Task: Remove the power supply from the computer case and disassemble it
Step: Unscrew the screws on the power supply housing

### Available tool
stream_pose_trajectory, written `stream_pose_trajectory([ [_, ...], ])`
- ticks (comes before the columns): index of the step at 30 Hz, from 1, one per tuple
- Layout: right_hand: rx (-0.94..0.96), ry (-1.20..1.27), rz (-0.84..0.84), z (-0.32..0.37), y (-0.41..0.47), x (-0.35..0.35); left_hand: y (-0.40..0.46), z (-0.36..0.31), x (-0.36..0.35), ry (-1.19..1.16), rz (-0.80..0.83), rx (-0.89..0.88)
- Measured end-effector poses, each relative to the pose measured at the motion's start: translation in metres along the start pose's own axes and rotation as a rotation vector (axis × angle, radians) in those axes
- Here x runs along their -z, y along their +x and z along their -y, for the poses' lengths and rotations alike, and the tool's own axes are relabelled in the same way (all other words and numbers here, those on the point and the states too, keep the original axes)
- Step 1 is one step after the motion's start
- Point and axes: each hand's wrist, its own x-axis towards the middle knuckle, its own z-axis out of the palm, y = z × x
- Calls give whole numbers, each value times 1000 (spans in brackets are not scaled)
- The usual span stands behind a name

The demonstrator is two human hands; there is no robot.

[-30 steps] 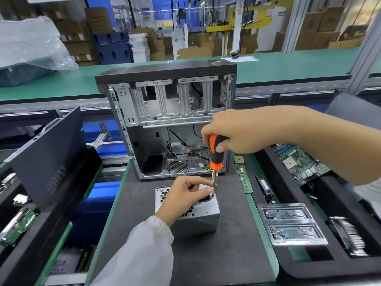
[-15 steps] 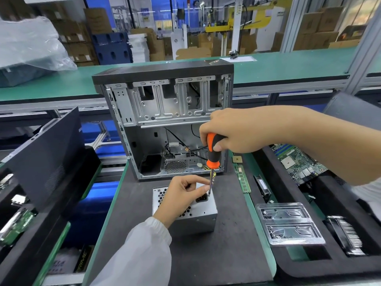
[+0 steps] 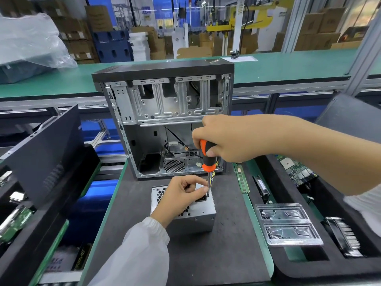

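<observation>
Little has moved: your right hand [image 3: 233, 139] still grips the screwdriver [image 3: 207, 159] upright over the power supply [image 3: 198, 215], which sits before the open case [image 3: 165, 120]. Your left hand [image 3: 181, 195] pinches the shaft.

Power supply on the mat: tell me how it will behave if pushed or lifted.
The power supply is a boxy sheet-metal unit sitting flat on the mat, so it would probably slide, not tip or roll. It looks rigid and likely heavy for its size. Its wires look floppy and may drag.
</observation>
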Motion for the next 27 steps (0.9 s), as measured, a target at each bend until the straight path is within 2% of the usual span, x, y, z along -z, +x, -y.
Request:
stream_pose_trajectory([
  [7, -101, -122, -236, 15, 4, -8, 2, 5, -2, 47, 15, -49],
  [11, -163, -177, -294, 11, 1, -10, 5, 3, -1, 27, 40, -46],
  [14, -51, -97, -258, 7, -2, -12, 7, -4, -2, -10, 77, -58],
  [18, 127, 114, -88, 2, -7, -3, 9, -7, -4, -63, 156, -89],
  [24, 139, 320, 72, -6, -7, 14, 12, -3, -8, -68, 128, -97],
  [27, 50, 281, 60, -9, -5, 16, 14, 1, -9, -105, 117, -98],
])
